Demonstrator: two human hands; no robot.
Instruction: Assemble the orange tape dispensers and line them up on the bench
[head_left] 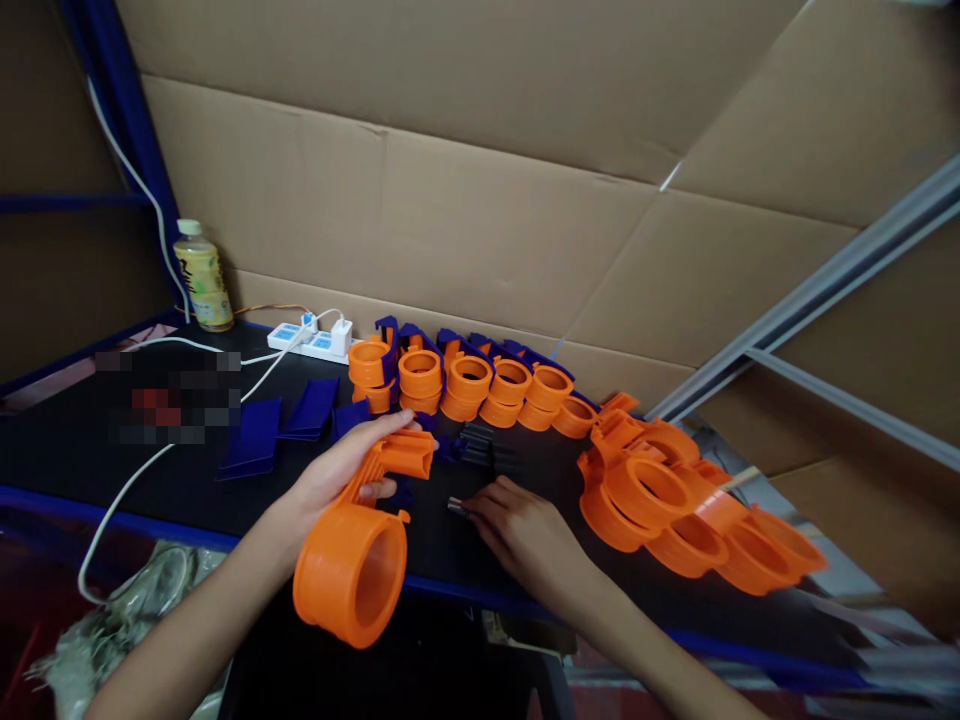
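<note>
At near edge of bench (67, 455): left hand (334, 470) and right hand (521, 522) bare; left forearm (217, 610) and right forearm (637, 632) uncovered, slim.

An orange ring piece (330, 580) partly hides the left grip (334, 470). The right grip (521, 525) covers part of a shiny piece (455, 505), too small to identify. A blocky blurred patch (169, 400) masks some of the counter (60, 450). Lettering on the bottle (202, 278) is too small to read. The bottom edge cuts off 2 forearms (202, 610).
</note>
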